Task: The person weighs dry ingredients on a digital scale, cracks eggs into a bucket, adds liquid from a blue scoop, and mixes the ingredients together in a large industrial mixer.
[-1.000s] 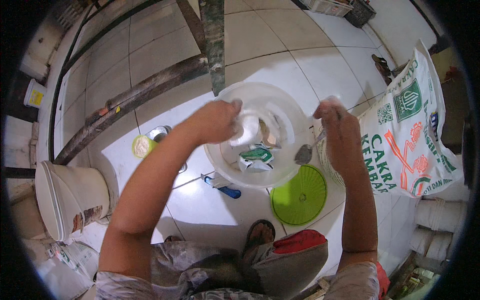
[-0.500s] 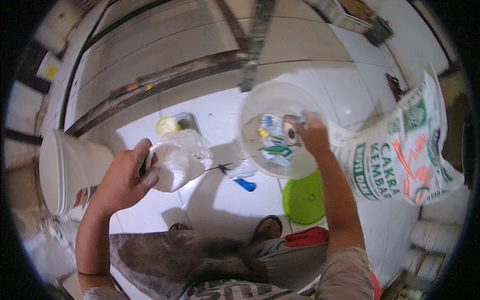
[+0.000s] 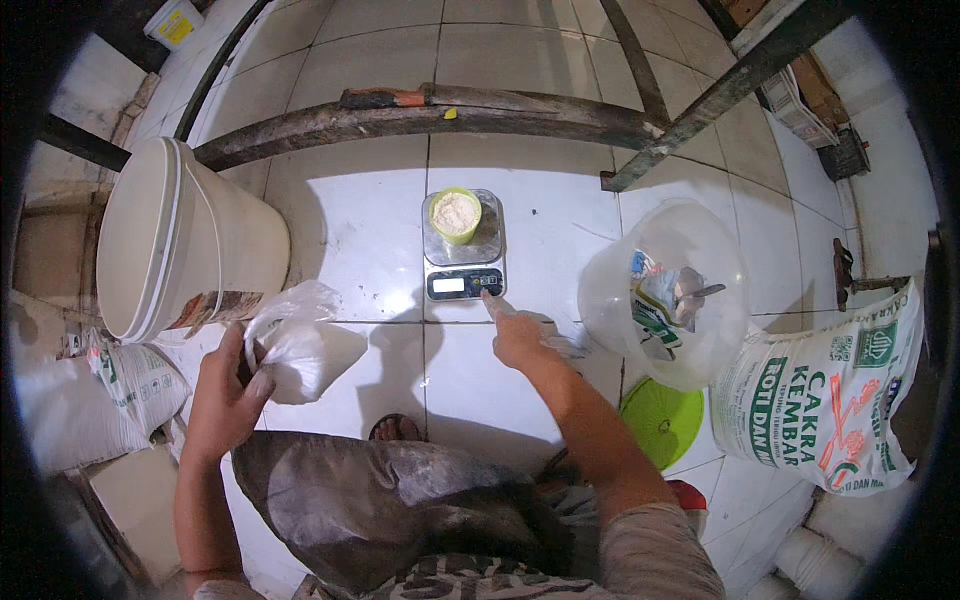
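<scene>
Left hand point(image 3: 222, 395) was closed around the gathered neck of a clear plastic bag point(image 3: 300, 345) holding white powder; the grip was a full fist, with the bag bulging out to the right of it, above the white tiled floor point(image 3: 350, 220) and just in front of the person's knee.

Right hand point(image 3: 518, 335) was stretched forward with the index finger extended. Its tip touched the front right corner of a small digital scale point(image 3: 463, 262), beside the display. The other fingers were loosely curled. Something pale lay under or against the palm; could not tell whether it was held.

The scale sat flat on the floor, straight ahead of the person. A small yellow-green cup point(image 3: 456, 215) stood on its steel platform, holding a pale powder.

Right of the scale was a large clear plastic tub point(image 3: 665, 295), tilted toward the camera. Inside it lay several small packets and a metal spoon point(image 3: 690, 292). A round green lid point(image 3: 662, 422) lay flat on the floor just below the tub. A big printed white sack point(image 3: 825, 405) lay at far right, near the lid.

At left, a white bucket point(image 3: 175, 240) lay on its side, near the bag. Another white sack point(image 3: 95, 400) sat below the bucket, just beside the left hand. A worn wooden beam point(image 3: 420, 115) ran across the floor beyond the scale.
</scene>
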`<state>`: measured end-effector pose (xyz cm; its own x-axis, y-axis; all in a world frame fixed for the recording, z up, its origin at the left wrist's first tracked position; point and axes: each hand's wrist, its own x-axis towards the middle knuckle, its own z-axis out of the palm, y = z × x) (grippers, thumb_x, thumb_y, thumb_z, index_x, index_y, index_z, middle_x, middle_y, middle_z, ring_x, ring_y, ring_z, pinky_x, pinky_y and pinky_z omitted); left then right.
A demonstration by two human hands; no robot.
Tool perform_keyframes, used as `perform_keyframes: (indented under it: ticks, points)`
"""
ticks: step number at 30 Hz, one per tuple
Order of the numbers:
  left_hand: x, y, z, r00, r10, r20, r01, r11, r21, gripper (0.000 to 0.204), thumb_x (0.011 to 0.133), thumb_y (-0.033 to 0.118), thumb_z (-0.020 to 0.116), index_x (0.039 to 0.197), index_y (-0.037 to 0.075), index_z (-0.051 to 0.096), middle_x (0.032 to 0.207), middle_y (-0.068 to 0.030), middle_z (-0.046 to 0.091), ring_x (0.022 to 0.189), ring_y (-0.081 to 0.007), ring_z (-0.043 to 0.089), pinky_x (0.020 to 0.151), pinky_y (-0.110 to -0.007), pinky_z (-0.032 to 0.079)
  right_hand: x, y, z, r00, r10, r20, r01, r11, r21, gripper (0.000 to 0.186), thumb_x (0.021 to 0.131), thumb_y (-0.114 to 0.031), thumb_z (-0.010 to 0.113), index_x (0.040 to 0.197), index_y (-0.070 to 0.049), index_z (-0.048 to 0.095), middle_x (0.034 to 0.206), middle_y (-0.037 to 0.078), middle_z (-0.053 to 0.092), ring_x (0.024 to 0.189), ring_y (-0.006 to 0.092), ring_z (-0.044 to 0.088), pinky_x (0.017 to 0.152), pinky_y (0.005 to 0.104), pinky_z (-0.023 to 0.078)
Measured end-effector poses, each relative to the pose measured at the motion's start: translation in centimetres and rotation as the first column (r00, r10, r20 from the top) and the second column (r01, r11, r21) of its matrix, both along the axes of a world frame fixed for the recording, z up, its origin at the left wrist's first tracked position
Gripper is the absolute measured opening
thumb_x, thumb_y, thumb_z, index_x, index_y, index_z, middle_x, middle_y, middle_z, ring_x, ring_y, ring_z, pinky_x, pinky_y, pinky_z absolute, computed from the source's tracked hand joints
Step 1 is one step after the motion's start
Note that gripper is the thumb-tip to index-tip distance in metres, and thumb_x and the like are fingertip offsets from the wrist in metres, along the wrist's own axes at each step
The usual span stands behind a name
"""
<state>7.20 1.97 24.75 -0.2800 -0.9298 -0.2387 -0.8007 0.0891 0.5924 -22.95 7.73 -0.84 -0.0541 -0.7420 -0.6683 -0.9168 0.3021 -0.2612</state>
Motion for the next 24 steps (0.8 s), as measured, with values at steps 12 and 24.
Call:
perform_keyframes:
  ticks: [12, 24]
  points:
    - [5.2, -1.3, -3.0, 0.984, 0.175, -0.01, -0.174, 0.98, 0.094, 0.018, 0.075, 0.001, 0.055, 0.088, -0.004, 0.043, 0.067, -0.0085, 0.049, 0.063, -0.0101, 0.043, 0.056, -0.027, 0.039, 2.1, -2.0, -1.4, 0.994, -0.037, -0.104, 0.019, 0.986, -0.165, 0.07, 0.078, -0.017, 0.055, 0.141, -0.02, 0.027, 0.091, 0.016, 0.063, 0.083, 0.031, 0.062, 0.075, 0.0433, 0.049]
    - [8.8, -0.1, -4.8, 0.927, 0.353, -0.129, -0.346, 0.936, 0.069, 0.027, 0.075, 0.001, 0.055, 0.098, -0.007, 0.044, 0.074, -0.0049, 0.047, 0.069, -0.0112, 0.045, 0.063, -0.026, 0.041, 2.7, -10.2, -2.5, 0.689, -0.271, 0.672, 0.709, 0.442, -0.549, 0.099, 0.06, -0.012, 0.08, 0.138, 0.001, 0.021, 0.132, 0.022, 0.038, 0.124, 0.0347, 0.036, 0.104, 0.0399, 0.03]
